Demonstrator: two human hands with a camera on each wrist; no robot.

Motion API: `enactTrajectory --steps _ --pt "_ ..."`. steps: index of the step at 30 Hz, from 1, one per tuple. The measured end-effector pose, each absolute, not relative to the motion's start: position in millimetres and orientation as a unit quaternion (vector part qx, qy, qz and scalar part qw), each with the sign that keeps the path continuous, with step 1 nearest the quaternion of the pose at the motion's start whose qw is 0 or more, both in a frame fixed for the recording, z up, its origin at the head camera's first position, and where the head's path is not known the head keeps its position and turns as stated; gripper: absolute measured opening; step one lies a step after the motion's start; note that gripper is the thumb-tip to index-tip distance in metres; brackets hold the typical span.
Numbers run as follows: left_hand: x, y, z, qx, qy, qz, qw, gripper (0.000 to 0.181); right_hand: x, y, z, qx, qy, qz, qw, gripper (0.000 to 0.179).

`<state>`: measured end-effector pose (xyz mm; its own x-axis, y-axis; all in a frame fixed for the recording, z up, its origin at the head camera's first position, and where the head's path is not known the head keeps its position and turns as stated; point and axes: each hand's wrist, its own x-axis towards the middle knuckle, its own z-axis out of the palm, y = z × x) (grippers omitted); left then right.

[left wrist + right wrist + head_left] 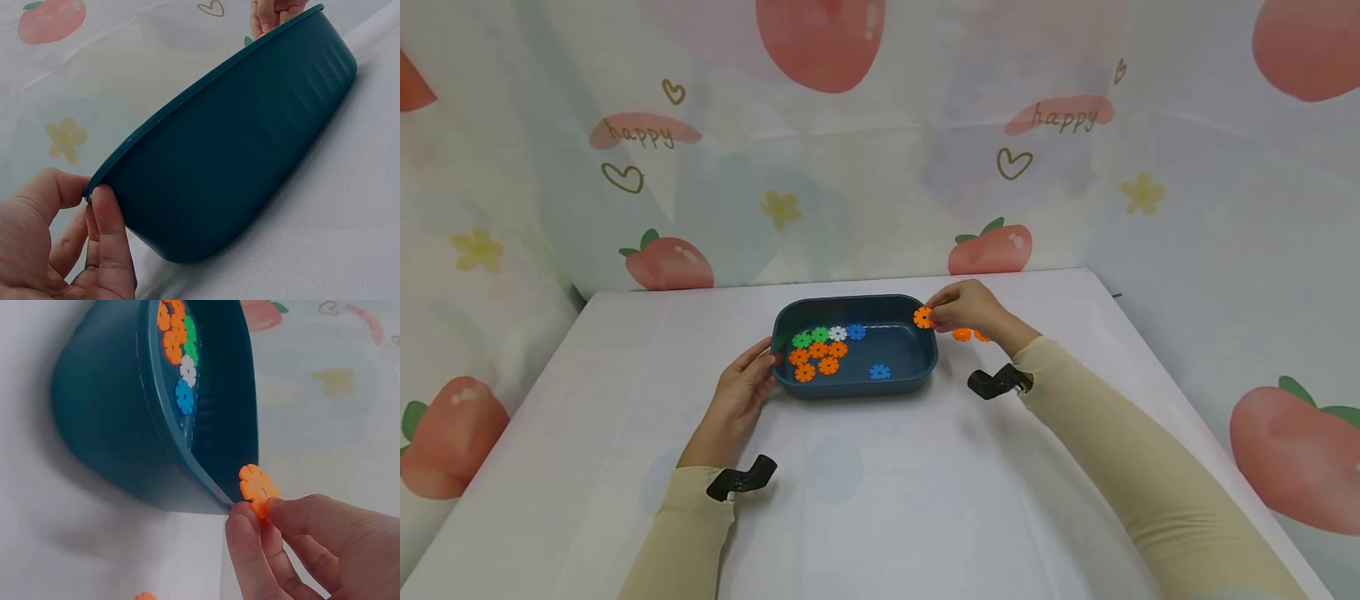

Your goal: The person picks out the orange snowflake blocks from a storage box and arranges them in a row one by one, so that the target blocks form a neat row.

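A dark teal basin point(902, 385) stands on the white table, holding several flower-shaped plastic discs: orange discs point(817, 349), green discs point(802, 340), a white disc point(837, 333) and blue discs point(879, 372). My left hand point(747, 390) pinches the basin's left rim between thumb and fingers, as the left wrist view shows closely. At the right rim, my right hand point(967, 307) pinches one orange flower disc point(255, 482) by its edge, just above the rim. Its fingers are close to the rim; whether they touch it I cannot tell.
To the right of the basin, partly behind my right wrist, orange discs point(962, 334) lie on the table point(880, 500). A printed cloth backdrop point(880, 183) rises behind the table's far edge. Each wrist carries a black camera mount point(992, 382).
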<state>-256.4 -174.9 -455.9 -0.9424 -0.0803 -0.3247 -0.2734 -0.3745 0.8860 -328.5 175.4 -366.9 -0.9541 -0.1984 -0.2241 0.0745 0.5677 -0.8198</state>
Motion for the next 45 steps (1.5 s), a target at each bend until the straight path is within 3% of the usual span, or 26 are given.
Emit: enactTrajectory --steps 26,45 --pt "-257 -176 -455 -0.167 0.555 0.813 0.058 0.047 -334 199 -366 -0.026 0.874 -0.464 0.142 0.025" --pt "-257 -176 -455 -0.161 0.552 0.816 0.069 0.048 -347 239 -388 0.049 0.876 -0.453 0.159 0.036"
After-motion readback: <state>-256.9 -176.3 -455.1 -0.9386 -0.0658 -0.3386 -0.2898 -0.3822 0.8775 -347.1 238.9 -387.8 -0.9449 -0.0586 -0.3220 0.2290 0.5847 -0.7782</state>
